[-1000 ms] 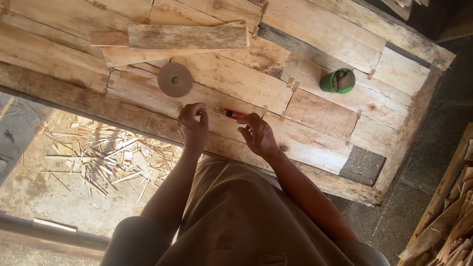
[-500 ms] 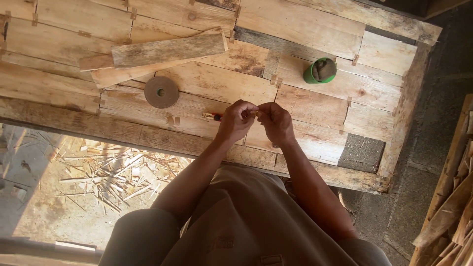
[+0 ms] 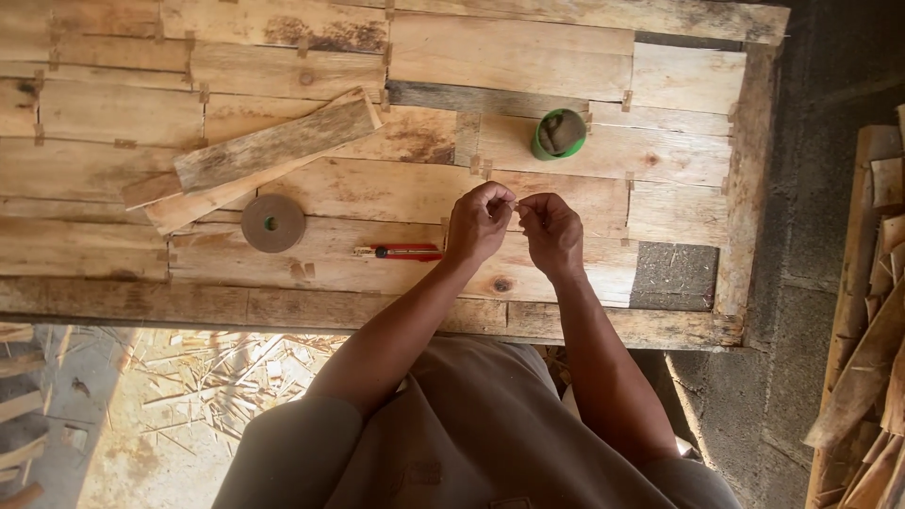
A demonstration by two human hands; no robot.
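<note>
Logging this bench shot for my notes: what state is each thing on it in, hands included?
Left hand: raised over the bench, fingertips pinched on something too small to identify.
Right hand: raised, pinched against the left.
Red utility knife: lying flat, untouched.
Tape roll: lying flat.
Green cup: upright, open.
Loose boards: stacked crosswise.
Workbench: patched planks.

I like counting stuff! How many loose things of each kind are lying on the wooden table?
Wooden boards: 2
Brown round disc: 1
Red and black utility knife: 1
Green cup: 1
Total: 5
</note>
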